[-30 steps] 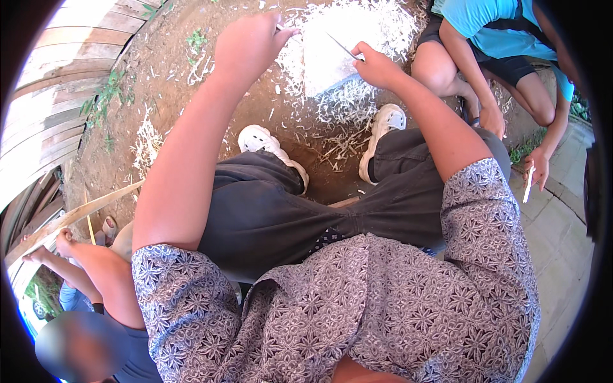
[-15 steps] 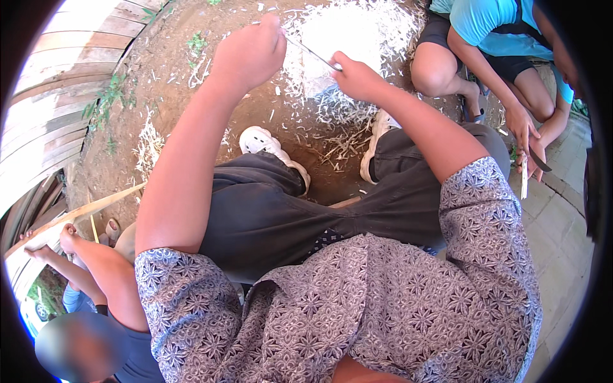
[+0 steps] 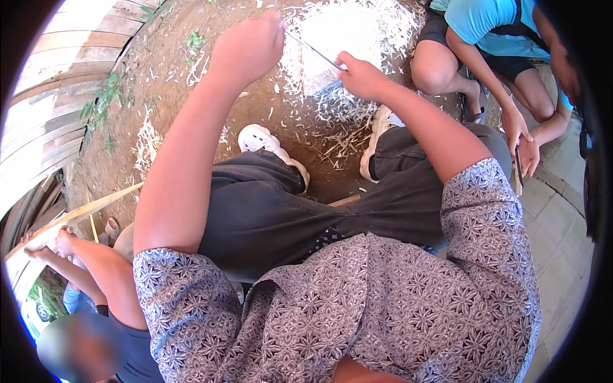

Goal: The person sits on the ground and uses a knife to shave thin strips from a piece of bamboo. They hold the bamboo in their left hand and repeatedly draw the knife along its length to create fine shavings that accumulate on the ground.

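Both my arms reach forward over the ground between my feet. A thin, straight, dark strip (image 3: 314,50) slants between my hands, with a pale edge along it. Whether it is a blade or a sliver of wood, I cannot tell. My left hand (image 3: 249,48), closed in a fist, is at its upper left end. At the lower right end my right hand (image 3: 363,78) is closed in a pinch, thumb on top. Behind the strip lies a bright, pale sheet (image 3: 338,32) strewn with curled shavings (image 3: 348,105). The fingers of my left hand are mostly hidden.
At the right, a person in a blue shirt (image 3: 472,19) crouches, working a knife (image 3: 518,167) against a light stick. Another person at lower left grips a long pale wooden strip (image 3: 96,205). My white shoes (image 3: 262,139) rest on bare soil. Planks (image 3: 57,83) line the left.
My hands and the strip between them have barely shifted. The crouching person's hands have come together, and their knife now points downward instead of out to the right.
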Tool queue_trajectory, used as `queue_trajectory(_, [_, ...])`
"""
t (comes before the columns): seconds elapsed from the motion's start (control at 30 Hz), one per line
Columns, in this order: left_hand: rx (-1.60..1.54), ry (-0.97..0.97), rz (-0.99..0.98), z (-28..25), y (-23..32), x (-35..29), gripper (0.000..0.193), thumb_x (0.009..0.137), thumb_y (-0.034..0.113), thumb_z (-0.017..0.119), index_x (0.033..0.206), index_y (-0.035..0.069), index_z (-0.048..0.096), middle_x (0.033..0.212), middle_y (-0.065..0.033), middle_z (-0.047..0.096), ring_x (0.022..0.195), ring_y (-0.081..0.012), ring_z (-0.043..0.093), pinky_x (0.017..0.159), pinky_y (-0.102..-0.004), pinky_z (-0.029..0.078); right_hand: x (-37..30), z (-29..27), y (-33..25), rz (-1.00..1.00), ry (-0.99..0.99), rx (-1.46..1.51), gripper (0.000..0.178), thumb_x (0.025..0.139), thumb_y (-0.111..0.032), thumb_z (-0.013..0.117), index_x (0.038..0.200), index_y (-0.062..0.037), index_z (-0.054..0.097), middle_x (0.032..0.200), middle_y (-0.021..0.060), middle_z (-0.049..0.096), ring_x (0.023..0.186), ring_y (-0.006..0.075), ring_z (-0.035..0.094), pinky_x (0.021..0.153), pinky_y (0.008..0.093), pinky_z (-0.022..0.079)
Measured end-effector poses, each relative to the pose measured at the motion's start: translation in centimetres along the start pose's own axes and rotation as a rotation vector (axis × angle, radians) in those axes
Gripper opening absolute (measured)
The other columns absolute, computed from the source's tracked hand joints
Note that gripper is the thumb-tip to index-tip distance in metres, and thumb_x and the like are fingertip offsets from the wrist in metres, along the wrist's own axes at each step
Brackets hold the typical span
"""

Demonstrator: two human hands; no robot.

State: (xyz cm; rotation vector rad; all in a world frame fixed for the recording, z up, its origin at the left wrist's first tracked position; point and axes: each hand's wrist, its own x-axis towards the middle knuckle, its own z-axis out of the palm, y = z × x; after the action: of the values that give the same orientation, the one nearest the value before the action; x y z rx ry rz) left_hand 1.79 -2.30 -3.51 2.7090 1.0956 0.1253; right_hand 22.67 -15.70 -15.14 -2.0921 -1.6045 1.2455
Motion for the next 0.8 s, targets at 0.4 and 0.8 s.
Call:
queue_trajectory(0.4, [-0.003, -0.01, -0.008, 0.0, 0.1, -0.2, 0.033, 0.108, 0.035, 0.045, 0.107, 0.005, 0.06, 0.082, -0.0246, 0.069, 0.08, -0.047, 0.067, 0.074, -0.0575, 0.052, -0.3, -1.2, -3.9, -0.119, 0.087, 0.123, 0.024, 0.105, -0.026, 0.054, 0.126, -0.0129, 0.051, 0.074, 0.0106, 0.064, 0.068, 0.0244, 0.062, 0.067, 0.0424, 0.048])
queue_trajectory(0.8, [-0.059, -0.016, -0.041, 0.2, 0.3, 0.2, 0.039, 0.108, 0.039, 0.046, 0.104, 0.005, 0.066, 0.081, -0.0239, 0.069, 0.081, -0.0457, 0.068, 0.072, -0.0556, 0.053, -2.7, -3.7, -9.1, -0.226, 0.221, 0.3, 0.025, 0.105, -0.026, 0.056, 0.125, -0.0125, 0.052, 0.063, 0.0043, 0.055, 0.056, 0.0169, 0.052, 0.056, 0.0365, 0.04])
